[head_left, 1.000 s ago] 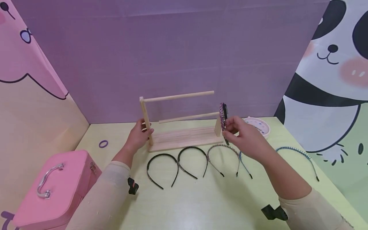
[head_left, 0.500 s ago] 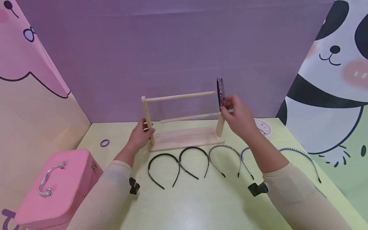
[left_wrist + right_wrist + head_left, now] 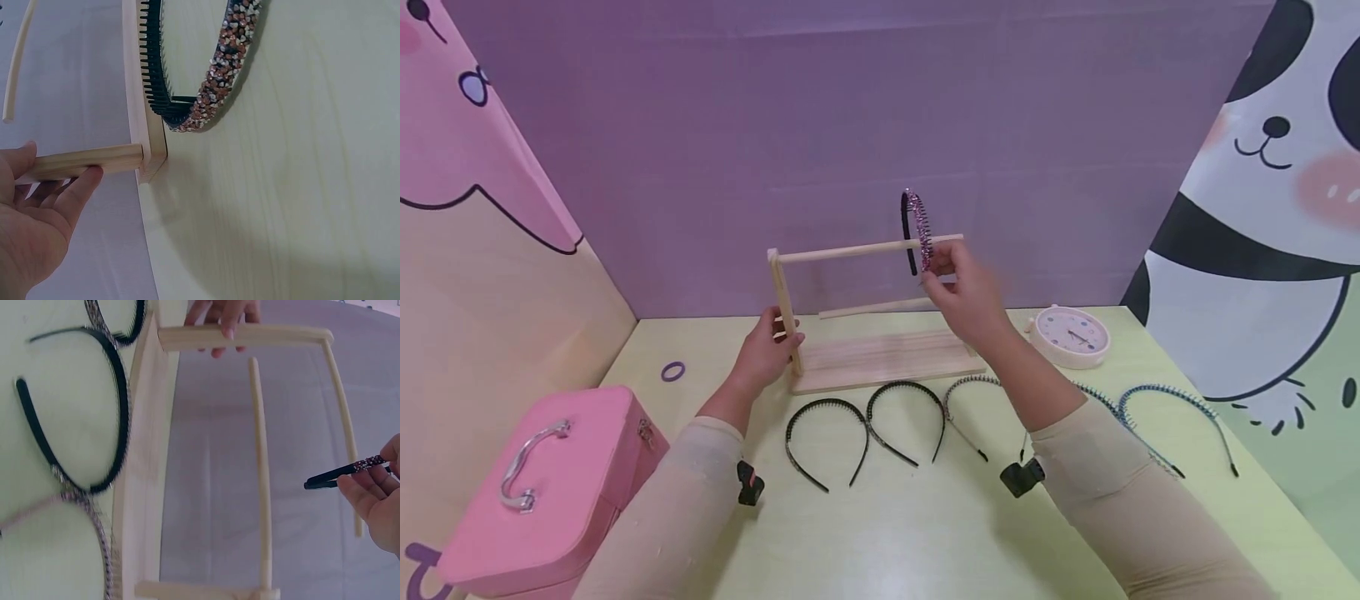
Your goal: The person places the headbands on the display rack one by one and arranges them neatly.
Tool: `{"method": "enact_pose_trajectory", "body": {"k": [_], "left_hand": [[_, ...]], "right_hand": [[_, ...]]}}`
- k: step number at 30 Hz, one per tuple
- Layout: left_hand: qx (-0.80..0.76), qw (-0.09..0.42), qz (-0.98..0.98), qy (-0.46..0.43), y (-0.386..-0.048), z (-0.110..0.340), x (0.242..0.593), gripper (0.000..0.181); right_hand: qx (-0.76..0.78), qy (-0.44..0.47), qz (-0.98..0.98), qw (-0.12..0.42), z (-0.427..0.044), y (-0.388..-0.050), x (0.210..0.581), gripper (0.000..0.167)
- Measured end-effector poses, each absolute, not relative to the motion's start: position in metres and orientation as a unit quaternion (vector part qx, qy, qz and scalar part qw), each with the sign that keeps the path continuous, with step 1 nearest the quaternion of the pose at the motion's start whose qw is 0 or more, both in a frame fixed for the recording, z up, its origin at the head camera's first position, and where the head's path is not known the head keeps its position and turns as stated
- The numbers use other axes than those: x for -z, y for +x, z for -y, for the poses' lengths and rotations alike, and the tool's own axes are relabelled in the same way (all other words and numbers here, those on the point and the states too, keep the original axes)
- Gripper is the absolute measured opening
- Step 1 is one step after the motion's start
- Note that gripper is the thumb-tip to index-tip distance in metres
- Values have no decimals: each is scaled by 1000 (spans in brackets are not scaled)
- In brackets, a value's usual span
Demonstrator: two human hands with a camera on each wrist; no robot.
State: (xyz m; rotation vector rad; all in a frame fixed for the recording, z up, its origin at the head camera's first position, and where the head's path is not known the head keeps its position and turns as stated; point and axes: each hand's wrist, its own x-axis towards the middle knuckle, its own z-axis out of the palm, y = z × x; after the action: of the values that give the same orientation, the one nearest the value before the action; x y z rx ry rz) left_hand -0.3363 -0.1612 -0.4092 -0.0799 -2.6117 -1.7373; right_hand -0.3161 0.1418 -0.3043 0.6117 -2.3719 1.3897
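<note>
In the head view my left hand (image 3: 765, 357) grips the left upright (image 3: 782, 300) of a wooden two-bar rack (image 3: 887, 362). Its thumb and fingers wrap that post in the left wrist view too. With my right hand (image 3: 967, 302) I pinch a glittery pink-purple and black toothed headband (image 3: 925, 229) by its lower part. Its arch rises above the upper bar (image 3: 842, 252), near that bar's free right end. Whether both legs straddle the bar is hard to tell. The lower bar (image 3: 872, 308) is partly behind my right hand.
Several headbands lie in a row before the rack, such as a black one (image 3: 826, 403) and a blue one (image 3: 1176, 392). A pink clock (image 3: 1071, 337) stands back right. At left are a pink case (image 3: 542, 483) and a purple ring (image 3: 673, 372).
My right hand has lifted the headband from beside the rack's right end, then carried it left to the upper bar. My left hand keeps its hold on the upright.
</note>
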Motion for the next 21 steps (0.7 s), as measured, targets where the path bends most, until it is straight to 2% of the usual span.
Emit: {"method": "enact_pose_trajectory", "body": {"k": [21], "left_hand": [[553,13,833,-15,-340,161,418,55]], "right_hand": [[-535,275,792,109,-57,-316,328,23]]}}
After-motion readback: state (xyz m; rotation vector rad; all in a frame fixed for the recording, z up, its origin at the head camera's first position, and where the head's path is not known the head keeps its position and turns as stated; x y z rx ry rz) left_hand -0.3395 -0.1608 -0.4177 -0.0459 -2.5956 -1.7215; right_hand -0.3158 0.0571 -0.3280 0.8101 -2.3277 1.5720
